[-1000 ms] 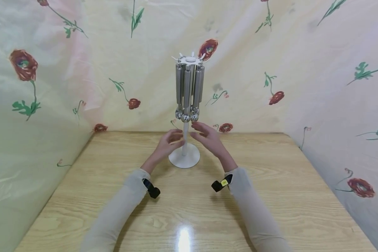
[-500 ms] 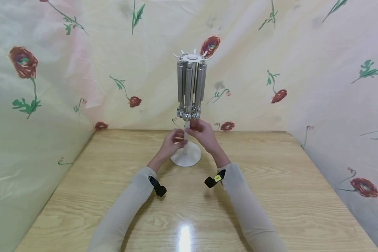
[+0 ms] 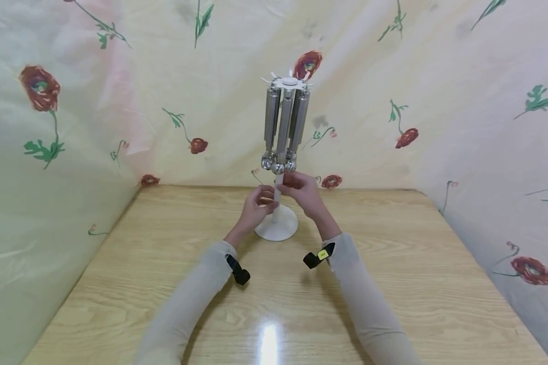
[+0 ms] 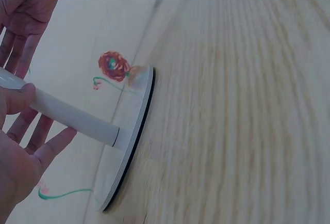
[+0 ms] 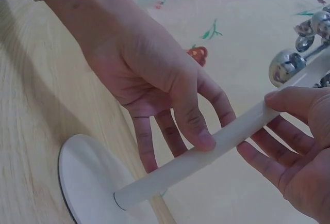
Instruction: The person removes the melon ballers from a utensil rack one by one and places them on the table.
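Observation:
A white stand (image 3: 277, 196) with a round base (image 3: 288, 229) carries several silver rods (image 3: 284, 121) hung from a white top disc (image 3: 297, 83). The rods end in shiny balls (image 3: 278, 168). The stand leans a little, its top to the right. My left hand (image 3: 253, 209) grips the lower pole with thumb and fingers. Higher up, just below the balls, my right hand (image 3: 305, 194) holds the same pole. In the right wrist view, the right thumb and fingers (image 5: 265, 167) lie on opposite sides of the pole (image 5: 180, 172).
The stand is near the back of a wooden table (image 3: 210, 314). Flowered cloth (image 3: 219, 91) hangs close behind it and along both sides. A black wrist camera (image 3: 241, 276) is strapped to the left sleeve, another (image 3: 311, 260) to the right.
Both hands have closed around the pole, the right one coming in from beside it. The stand has shifted slightly right, and its rods now slant more.

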`<control>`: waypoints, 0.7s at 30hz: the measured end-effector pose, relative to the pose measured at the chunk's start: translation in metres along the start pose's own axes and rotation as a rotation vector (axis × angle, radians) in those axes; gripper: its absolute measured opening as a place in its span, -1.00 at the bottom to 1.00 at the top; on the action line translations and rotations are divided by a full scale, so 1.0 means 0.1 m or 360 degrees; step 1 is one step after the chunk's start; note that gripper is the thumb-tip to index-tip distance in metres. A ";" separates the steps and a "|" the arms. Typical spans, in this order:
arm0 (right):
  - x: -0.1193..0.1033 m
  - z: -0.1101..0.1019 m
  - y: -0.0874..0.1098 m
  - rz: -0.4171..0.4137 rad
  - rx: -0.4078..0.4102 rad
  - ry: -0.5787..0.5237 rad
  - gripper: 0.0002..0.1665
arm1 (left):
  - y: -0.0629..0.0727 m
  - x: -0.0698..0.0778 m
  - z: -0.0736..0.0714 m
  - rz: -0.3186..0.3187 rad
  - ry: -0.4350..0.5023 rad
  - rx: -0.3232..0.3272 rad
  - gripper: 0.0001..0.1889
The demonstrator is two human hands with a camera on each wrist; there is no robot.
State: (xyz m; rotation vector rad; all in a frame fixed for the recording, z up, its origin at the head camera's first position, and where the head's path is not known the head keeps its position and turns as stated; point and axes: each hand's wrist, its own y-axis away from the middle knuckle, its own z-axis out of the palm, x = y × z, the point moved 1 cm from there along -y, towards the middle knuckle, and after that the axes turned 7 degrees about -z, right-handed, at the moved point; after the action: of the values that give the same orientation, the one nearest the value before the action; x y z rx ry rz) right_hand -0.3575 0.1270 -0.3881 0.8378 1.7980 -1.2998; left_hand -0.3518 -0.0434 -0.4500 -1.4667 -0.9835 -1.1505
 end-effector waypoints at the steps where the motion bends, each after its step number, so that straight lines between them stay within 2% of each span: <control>1: 0.01 -0.03 0.01 0.0004 -0.0005 -0.0002 -0.64 | 0.00 -0.01 0.03 -0.0001 0.0012 0.0006 -0.66; 10: 0.07 -0.36 0.13 0.0097 -0.0029 -0.0067 -0.62 | 0.02 -0.03 0.34 0.0057 0.0027 0.0005 -0.64; 17: 0.06 -0.61 0.19 0.0030 -0.0056 -0.0102 -0.60 | -0.05 0.00 0.57 0.0092 0.0032 0.0015 -0.66; 21: 0.07 -0.75 0.21 0.0045 -0.0060 -0.0143 -0.62 | -0.09 0.02 0.68 0.0114 0.0030 -0.0004 -0.66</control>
State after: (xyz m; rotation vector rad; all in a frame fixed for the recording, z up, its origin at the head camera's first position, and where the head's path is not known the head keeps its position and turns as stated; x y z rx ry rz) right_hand -0.3574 0.2051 -0.3889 0.7697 1.7291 -1.2622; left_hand -0.3480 0.0248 -0.4499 -1.4788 -0.9100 -1.1124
